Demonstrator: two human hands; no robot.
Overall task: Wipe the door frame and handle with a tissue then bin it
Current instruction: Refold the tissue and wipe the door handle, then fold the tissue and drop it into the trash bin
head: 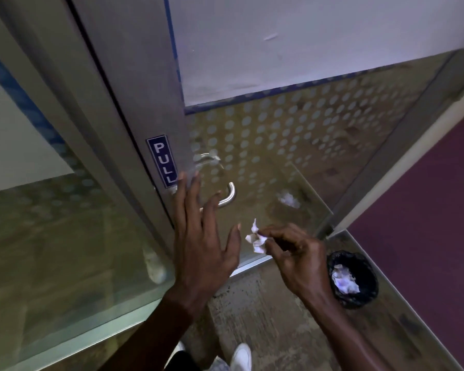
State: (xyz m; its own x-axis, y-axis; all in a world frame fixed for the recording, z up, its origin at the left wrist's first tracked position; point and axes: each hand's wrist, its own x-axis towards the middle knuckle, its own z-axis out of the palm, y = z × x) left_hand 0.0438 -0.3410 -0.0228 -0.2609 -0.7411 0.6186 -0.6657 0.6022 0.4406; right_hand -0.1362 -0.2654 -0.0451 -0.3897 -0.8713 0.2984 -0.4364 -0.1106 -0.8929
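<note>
The door frame (134, 84) runs from the upper left down toward the middle, with a fixed glass panel (51, 236) on its left and the glass door (265, 145) on its right. A "PULL" sign (162, 160) sits on the frame, and the door handle (227, 195) lies just right of it. The left hand (198, 236) is spread flat against the frame's lower part, its fingertips below the sign and beside the handle. To its right, the right hand (292, 258) pinches a crumpled tissue (256, 238) in front of the door glass. Further right, on the floor (265, 317), stands a bin (352, 279) with tissues in it. A shoe (241, 356) is on the floor at the near edge.
</note>
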